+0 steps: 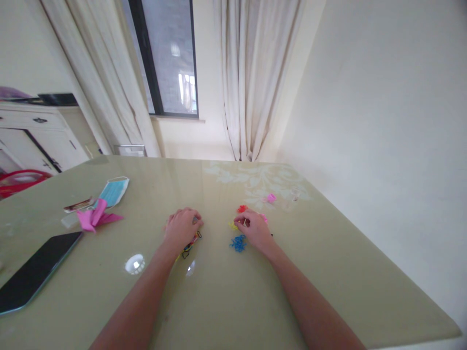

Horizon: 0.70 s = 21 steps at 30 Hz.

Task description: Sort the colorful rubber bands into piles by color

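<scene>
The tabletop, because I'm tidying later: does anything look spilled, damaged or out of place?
Nothing looks clearly spilled or damaged. Slightly out of place: a small bright-pink item sits apart, beyond the red pile near the right hand. At left, a crumpled pink piece overlaps the blue mask in this view.

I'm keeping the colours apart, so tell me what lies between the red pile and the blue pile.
In the head view, a yellow pile lies between the red pile and the blue pile; part of the right hand is there too.
</scene>
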### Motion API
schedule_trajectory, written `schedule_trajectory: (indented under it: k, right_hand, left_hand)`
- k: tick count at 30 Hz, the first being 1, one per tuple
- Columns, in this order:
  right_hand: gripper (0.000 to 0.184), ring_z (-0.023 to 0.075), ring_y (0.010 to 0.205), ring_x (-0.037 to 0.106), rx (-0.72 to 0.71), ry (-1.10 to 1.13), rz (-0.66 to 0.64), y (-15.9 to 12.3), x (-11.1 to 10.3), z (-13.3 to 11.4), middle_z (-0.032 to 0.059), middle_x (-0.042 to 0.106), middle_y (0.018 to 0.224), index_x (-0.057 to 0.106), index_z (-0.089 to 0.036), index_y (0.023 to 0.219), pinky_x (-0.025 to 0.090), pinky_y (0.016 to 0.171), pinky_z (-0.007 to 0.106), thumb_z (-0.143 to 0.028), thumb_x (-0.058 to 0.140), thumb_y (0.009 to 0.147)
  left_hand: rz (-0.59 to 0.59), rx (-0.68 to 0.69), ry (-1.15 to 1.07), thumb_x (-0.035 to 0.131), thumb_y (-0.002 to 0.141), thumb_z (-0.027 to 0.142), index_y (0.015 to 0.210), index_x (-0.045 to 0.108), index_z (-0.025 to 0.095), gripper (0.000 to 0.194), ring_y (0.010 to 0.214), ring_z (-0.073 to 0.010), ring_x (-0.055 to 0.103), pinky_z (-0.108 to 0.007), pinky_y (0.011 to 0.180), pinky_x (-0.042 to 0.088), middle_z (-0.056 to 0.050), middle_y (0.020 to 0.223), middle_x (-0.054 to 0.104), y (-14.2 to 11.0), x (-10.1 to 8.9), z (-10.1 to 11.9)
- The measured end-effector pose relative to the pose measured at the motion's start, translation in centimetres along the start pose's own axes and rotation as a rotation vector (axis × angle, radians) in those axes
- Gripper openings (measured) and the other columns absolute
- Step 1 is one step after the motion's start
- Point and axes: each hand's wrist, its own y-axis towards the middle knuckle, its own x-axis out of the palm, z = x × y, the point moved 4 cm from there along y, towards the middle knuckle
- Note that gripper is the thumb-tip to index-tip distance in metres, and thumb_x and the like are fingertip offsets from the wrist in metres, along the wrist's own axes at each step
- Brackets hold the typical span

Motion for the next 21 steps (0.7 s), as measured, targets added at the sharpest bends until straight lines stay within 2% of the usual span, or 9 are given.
schedule_trajectory:
  k: [5,8,12,14,18,21]
  right_hand:
    - [0.015,0.0161,0.07,0.063,0.035,-0.053,0.032,0.0,-0.7,0.0,0.0038,0.072,0.08,0.078,-0.019,0.083,0.047,0.071,0.029,-0.007,0.07,0.083]
    - [0.014,0.016,0.07,0.062,0.04,-0.055,0.04,0.0,-1.0,-0.5,0.0034,0.071,0.079,0.079,-0.019,0.084,0.046,0.07,0.029,-0.008,0.07,0.084]
    - [0.013,0.0147,0.067,0.058,0.022,-0.043,0.037,-0.2,-0.9,-1.3,0.0021,0.069,0.079,0.078,-0.019,0.085,0.044,0.069,0.028,-0.008,0.071,0.085]
    - [0.013,0.0143,0.065,0.057,0.007,-0.018,0.046,-0.4,-0.8,-1.7,0.0017,0.069,0.078,0.077,-0.019,0.085,0.043,0.067,0.028,-0.007,0.071,0.085]
    - [0.006,0.0145,0.064,0.054,-0.046,0.063,0.084,-0.8,-0.7,-2.8,0.0012,0.068,0.077,0.077,-0.02,0.087,0.042,0.064,0.028,-0.015,0.074,0.089]
    - [0.006,0.0139,0.063,0.053,-0.08,0.17,0.113,-1.2,-0.9,-3.8,0.0012,0.067,0.079,0.078,-0.02,0.094,0.043,0.062,0.028,-0.025,0.076,0.091]
  left_hand:
    - [0.003,0.022,0.002,0.057,0.093,0.027,0.095,0.079,0.025,0.021,0.115,-0.0332,0.067,-0.048,0.1,0.049,-0.009,0.114,0.076,-0.3,0.1,0.3]
    - [0.098,0.031,-0.062,0.056,0.092,0.026,0.093,0.077,0.022,0.021,0.113,-0.0338,0.067,-0.047,0.098,0.05,-0.011,0.11,0.076,-0.1,-0.2,0.4]
    - [0.253,0.025,-0.494,0.056,0.093,0.038,0.092,0.073,0.02,0.025,0.096,-0.0263,0.069,-0.039,0.087,0.053,-0.009,0.1,0.076,0.6,-0.7,-0.1]
    - [0.276,0.015,-0.768,0.06,0.09,0.047,0.091,0.073,0.019,0.03,0.085,-0.0219,0.068,-0.034,0.078,0.054,-0.006,0.091,0.076,0.7,-0.9,-0.1]
    - [0.185,0.032,-1.186,0.076,0.081,0.056,0.105,0.077,0.02,0.044,0.084,-0.0179,0.068,-0.03,0.079,0.055,-0.004,0.092,0.078,0.2,-0.8,1.3]
    - [0.048,0.05,-1.395,0.083,0.076,0.056,0.102,0.079,0.02,0.045,0.086,-0.0174,0.071,-0.031,0.085,0.057,-0.005,0.092,0.079,-0.6,-0.4,3.2]
